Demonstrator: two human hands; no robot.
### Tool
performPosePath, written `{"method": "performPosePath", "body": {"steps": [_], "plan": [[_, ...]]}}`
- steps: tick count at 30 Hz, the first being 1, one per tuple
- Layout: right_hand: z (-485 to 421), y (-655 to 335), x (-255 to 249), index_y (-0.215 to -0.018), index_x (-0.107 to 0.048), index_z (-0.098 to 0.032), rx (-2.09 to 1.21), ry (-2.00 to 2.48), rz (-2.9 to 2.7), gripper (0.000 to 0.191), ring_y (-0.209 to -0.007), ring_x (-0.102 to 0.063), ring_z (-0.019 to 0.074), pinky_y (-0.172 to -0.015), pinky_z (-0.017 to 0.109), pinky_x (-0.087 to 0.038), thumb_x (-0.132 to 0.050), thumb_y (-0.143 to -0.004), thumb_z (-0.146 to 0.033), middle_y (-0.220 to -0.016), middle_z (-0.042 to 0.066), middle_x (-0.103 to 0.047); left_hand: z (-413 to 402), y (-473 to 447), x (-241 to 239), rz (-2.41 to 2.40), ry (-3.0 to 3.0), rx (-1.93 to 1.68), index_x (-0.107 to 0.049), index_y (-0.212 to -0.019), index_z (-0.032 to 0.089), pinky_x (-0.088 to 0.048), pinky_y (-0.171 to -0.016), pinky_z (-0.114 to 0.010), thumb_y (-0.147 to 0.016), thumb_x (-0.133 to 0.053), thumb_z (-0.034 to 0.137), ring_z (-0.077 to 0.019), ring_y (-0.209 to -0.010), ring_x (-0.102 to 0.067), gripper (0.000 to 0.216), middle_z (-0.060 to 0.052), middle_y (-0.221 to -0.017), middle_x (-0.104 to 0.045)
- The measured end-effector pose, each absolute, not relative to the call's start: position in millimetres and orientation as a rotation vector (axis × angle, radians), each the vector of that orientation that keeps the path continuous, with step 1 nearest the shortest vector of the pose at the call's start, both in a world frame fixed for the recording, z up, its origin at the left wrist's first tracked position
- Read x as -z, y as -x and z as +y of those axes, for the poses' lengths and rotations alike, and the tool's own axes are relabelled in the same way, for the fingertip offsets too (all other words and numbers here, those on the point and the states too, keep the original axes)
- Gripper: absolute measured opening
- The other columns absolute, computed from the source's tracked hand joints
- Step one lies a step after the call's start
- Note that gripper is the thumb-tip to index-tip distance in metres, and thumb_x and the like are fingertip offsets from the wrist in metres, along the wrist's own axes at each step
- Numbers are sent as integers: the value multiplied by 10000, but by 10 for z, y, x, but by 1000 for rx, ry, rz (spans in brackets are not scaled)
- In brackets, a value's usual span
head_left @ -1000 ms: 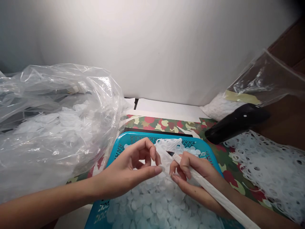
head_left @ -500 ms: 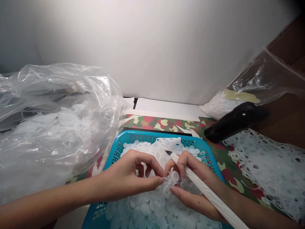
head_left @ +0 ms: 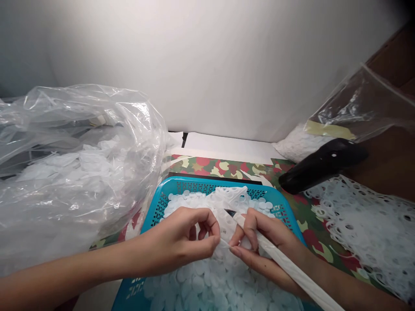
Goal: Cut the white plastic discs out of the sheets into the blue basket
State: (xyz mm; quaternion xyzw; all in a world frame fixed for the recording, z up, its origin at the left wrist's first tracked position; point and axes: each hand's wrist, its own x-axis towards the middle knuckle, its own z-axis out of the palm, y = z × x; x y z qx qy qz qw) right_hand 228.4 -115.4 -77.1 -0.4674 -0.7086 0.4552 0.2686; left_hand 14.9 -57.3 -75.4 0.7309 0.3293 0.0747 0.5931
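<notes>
Over the basket, my left hand point(head_left: 191, 239) is closed, thumb and forefinger pinching the edge of a small translucent plastic piece point(head_left: 224, 243). My right hand point(head_left: 269, 242) grips a craft knife point(head_left: 282, 259) with a white wrapped handle; its dark blade tip points up and left. The right thumb and a fingertip also pinch the other side of the plastic piece, which stretches thinly between both hands. Below them, the blue basket point(head_left: 154, 203) holds many translucent round discs point(head_left: 207, 276). A white sheet with round holes point(head_left: 231, 196) lies on the discs behind my fingers.
On the left stands a large clear plastic bag point(head_left: 129, 116) with white pieces inside. To the right, translucent sheets with ring holes point(head_left: 372, 233) are heaped beside a black tapered object point(head_left: 320, 166). Another clear bag with white contents point(head_left: 296, 144) is behind it. A patterned covering point(head_left: 207, 164) lies beneath.
My left hand has shifted slightly left, opening a small gap between the hands. The ringed plastic seen between my fingers earlier now shows as a thin strip.
</notes>
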Motion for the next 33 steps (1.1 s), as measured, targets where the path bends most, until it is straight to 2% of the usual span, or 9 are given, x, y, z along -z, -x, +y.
{"method": "performPosePath", "body": {"steps": [12, 17, 20, 23, 25, 28, 30, 33], "plan": [[-1163, -2307, 744, -725, -321, -219, -1218, 1254, -1961, 270, -631, -510, 101, -542, 208, -396, -545, -825, -108, -797, 2, -622, -572, -130, 758, 755, -1647, -156, -475, -787, 200, -305, -551, -222, -896, -457, 195, -102, -633, -376, 110, 49, -721, -435], [-1139, -2289, 745, -748, -327, -222, -1271, 1218, -1859, 261, -672, -547, 98, -593, 205, -438, -550, -872, -169, -856, 2, -625, -564, -137, 746, 666, -1679, -236, -508, -843, 193, -384, -652, -232, -907, -473, 185, -109, -722, -459, 74, 30, -821, -526], [-1137, -2293, 769, -835, -359, -235, -1207, 1180, -1890, 207, -798, -591, 115, -693, 233, -466, -546, -881, -158, -981, 8, -616, -563, -154, 767, 622, -1666, -327, -501, -823, 182, -413, -685, -241, -907, -491, 183, -111, -744, -488, 84, 21, -831, -554], [-1150, -2313, 806, -923, -385, -255, -939, 1190, -1882, 254, -1027, -565, 154, -853, 286, -439, -596, -847, -137, -1143, 17, -572, -559, -164, 798, 660, -1569, -371, -483, -789, 180, -419, -631, -227, -886, -521, 154, -99, -695, -482, 108, 29, -791, -534], [-1157, -2322, 828, -938, -404, -257, -779, 1166, -1808, 231, -1077, -538, 164, -901, 302, -410, -591, -855, -151, -1145, 17, -568, -553, -166, 800, 668, -1476, -396, -486, -795, 181, -435, -620, -220, -874, -544, 155, -99, -698, -499, 102, 32, -788, -525], [-1163, -2320, 847, -927, -451, -248, -758, 1085, -1745, 52, -895, -554, 149, -792, 282, -430, -497, -927, -272, -942, 5, -576, -537, -166, 770, 663, -1441, -380, -568, -838, 176, -472, -658, -223, -885, -540, 185, -112, -758, -549, 56, 12, -847, -566], [-1167, -2312, 851, -892, -480, -240, -778, 1049, -1737, 156, -749, -512, 139, -670, 260, -423, -431, -952, -375, -814, -6, -532, -529, -167, 744, 654, -1508, -352, -641, -852, 170, -480, -697, -226, -886, -529, 180, -128, -818, -575, 118, -11, -896, -608], [-1178, -2307, 847, -849, -490, -237, -766, 1047, -1688, 244, -662, -456, 129, -579, 242, -388, -389, -960, -430, -741, -14, -479, -526, -166, 728, 672, -1549, -322, -685, -841, 153, -486, -710, -246, -848, -586, 204, -163, -851, -599, 112, -38, -900, -651]]}}
